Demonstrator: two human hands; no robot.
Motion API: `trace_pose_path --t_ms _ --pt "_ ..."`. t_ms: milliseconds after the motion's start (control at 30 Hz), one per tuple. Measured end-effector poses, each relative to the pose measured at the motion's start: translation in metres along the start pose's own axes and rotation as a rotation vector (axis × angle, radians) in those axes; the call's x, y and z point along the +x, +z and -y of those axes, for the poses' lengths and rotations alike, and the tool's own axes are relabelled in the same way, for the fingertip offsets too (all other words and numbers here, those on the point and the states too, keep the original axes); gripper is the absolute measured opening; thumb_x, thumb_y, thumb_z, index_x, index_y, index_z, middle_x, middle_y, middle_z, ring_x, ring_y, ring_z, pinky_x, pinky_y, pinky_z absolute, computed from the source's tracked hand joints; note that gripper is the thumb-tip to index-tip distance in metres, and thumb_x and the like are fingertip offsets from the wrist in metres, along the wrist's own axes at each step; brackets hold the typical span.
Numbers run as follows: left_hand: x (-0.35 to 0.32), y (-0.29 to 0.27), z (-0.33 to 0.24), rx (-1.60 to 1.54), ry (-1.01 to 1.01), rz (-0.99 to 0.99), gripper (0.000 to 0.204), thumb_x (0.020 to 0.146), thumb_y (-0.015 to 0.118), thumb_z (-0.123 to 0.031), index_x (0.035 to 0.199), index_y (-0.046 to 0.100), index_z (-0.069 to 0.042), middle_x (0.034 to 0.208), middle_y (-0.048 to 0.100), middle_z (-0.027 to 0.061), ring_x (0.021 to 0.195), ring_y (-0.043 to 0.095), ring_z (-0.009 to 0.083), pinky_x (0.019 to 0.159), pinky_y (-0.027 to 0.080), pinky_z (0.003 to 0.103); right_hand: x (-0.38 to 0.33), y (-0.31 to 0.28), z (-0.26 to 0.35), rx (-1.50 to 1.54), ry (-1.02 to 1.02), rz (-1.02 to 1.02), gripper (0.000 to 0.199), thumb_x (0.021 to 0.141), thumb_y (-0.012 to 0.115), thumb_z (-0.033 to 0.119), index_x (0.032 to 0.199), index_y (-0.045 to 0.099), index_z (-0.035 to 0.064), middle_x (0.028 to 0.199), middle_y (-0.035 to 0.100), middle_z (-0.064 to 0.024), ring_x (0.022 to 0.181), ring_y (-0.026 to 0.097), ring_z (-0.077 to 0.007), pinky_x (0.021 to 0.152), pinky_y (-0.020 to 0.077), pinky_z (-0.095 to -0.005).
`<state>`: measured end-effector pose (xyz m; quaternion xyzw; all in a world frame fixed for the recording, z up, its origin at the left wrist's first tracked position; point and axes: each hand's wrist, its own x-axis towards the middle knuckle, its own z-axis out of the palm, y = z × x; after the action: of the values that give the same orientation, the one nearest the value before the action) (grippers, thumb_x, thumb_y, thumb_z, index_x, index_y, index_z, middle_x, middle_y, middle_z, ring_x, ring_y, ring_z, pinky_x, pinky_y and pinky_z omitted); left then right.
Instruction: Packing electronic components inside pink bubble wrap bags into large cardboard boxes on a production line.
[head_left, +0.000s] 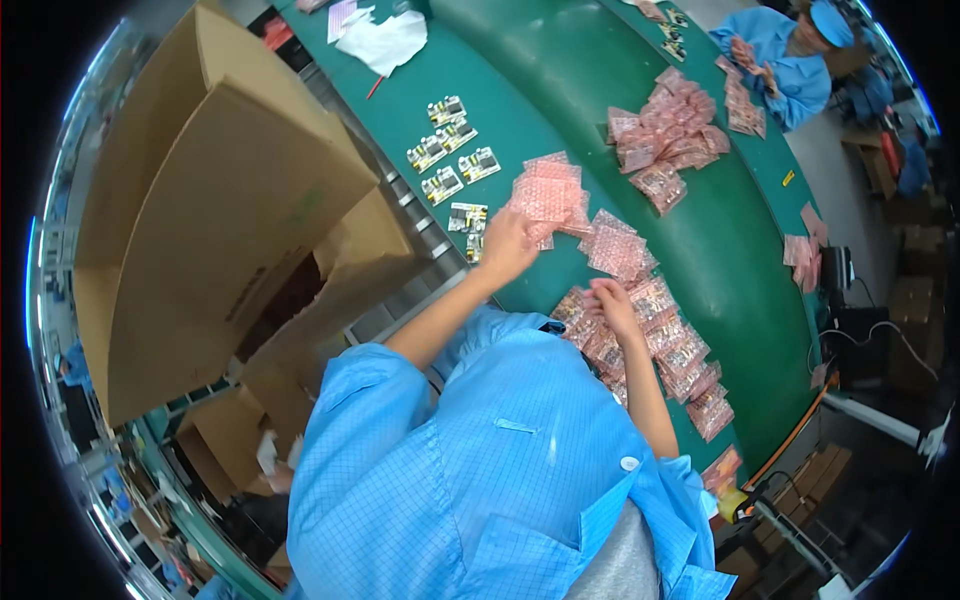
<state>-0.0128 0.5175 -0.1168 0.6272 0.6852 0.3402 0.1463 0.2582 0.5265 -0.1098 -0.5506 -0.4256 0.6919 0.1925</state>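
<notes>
Where boards lie bare: about seven loose circuit boards (479,163) on the near green counter (510,140), beyond and left of the left hand; judged left to do.
Pink bubble pouches: stack (548,190) right of the boards, under the left hand's fingers; whether any are filled, unclear.
Left hand: (507,245) at the stack's near edge, touching; whether its grip pinches a pouch, can't be made out.
Right hand: (612,305) fingers curled, over the bagged boards; nothing distinct in its grip, can't be sure.
Bagged boards: overlapping rows (680,345) around and past the right hand; looks like finished work.
Farther heap: more pink bags (680,120) across the counter, near a co-worker (785,60).
Progress: judged well along; bagged far outnumber bare.
</notes>
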Motion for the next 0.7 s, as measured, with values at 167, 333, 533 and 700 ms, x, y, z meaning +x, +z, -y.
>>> trace_pose_path --t_ms 167,333,533,700 --pt "-0.044 -0.030 0.058 0.275 -0.327 0.105 0.088 0.057 0.078 -0.022 0.130 0.033 -0.001 0.126 0.034 0.0229 0.118 0.035 0.0429 0.094 0.040 0.051 0.048 0.081 0.025 -0.251 -0.048 0.468 0.030 0.092 0.057 0.015 0.118 0.051 0.0018 0.096 0.065 -0.0081 0.080 0.061 -0.0135 0.068 0.0502 -0.0277" --pt "-0.064 -0.004 0.057 0.160 -0.505 0.020 0.096 0.053 0.085 -0.023 0.129 0.030 -0.003 0.123 0.036 0.0224 0.116 0.037 0.0420 0.095 0.038 0.052 0.108 0.130 -0.006 -0.425 -0.331 0.432 0.044 0.085 0.062 0.008 0.125 0.046 0.0008 0.100 0.064 -0.0096 0.086 0.062 -0.0173 0.075 0.0508 -0.0307" --pt "-0.059 0.009 0.042 0.194 -0.666 -0.063 0.093 0.055 0.086 -0.033 0.126 0.033 -0.003 0.116 0.041 0.0199 0.109 0.041 0.0380 0.092 0.037 0.049 0.098 0.103 0.009 -1.158 -0.281 0.239 0.059 0.082 0.062 0.031 0.131 0.040 0.0062 0.086 0.067 -0.0158 0.081 0.066 -0.0351 0.073 0.0515 -0.0454" --pt "-0.064 0.031 0.039 0.264 -0.718 -0.107 0.093 0.056 0.085 -0.034 0.126 0.032 -0.002 0.116 0.041 0.0194 0.108 0.041 0.0367 0.090 0.034 0.049 0.072 0.110 0.001 -1.318 -0.145 -0.011 0.051 0.079 0.065 0.038 0.116 0.048 0.0066 0.092 0.068 -0.0180 0.088 0.065 -0.0379 0.076 0.0506 -0.0479"
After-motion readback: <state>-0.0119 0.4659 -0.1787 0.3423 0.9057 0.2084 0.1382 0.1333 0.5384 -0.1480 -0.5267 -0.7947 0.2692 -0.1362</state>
